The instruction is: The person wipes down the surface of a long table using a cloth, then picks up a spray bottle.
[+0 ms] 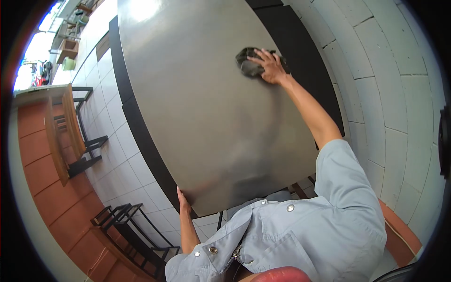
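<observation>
A large, smooth grey-brown table (202, 94) stretches out in front of me, its surface shiny with reflections. Near its right edge, my right hand (272, 68) presses down on a bunched dark cloth (251, 62), fingers spread over it. Part of the cloth is hidden under the palm. My left hand (184, 202) is at the near left corner of the table, closed against the edge; some of its fingers are hidden from view.
Black benches run along the left (141, 136) and right (305, 47) sides of the table. A pale block wall (380, 84) rises close on the right. On the left are white floor tiles (134, 174), a wooden bench (73, 122), a black-framed seat (127, 225) and an orange wall (42, 160).
</observation>
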A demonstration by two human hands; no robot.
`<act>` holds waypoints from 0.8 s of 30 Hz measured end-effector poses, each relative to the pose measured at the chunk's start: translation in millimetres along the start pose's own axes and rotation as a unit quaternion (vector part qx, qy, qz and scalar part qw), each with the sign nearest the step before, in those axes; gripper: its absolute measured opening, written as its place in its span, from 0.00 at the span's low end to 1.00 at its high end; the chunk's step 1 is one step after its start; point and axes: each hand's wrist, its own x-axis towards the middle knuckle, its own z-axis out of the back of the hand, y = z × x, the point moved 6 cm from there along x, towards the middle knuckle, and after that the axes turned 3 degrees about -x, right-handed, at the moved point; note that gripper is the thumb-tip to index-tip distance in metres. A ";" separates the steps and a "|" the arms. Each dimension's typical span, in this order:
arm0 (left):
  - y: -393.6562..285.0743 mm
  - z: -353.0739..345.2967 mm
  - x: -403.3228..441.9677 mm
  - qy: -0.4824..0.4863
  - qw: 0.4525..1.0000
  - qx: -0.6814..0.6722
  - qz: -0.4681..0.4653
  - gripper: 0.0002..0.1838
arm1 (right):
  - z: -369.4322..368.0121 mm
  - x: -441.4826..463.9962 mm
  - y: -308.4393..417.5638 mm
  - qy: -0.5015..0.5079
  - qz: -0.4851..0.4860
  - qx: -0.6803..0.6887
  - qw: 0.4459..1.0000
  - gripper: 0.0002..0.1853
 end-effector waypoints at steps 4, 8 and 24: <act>21.0 3.8 -29.5 0.007 0.999 0.033 -0.017 0.52 | -12.3 -104.9 -0.5 0.002 0.005 0.021 1.000 0.51; 49.7 -1.3 -68.6 0.046 0.993 0.083 -0.070 0.52 | -20.2 -194.3 7.1 -0.009 0.022 0.047 0.999 0.51; 115.2 18.8 -171.8 -0.091 0.988 0.106 -0.070 0.51 | -56.9 -471.9 56.8 -0.039 0.053 0.104 0.992 0.51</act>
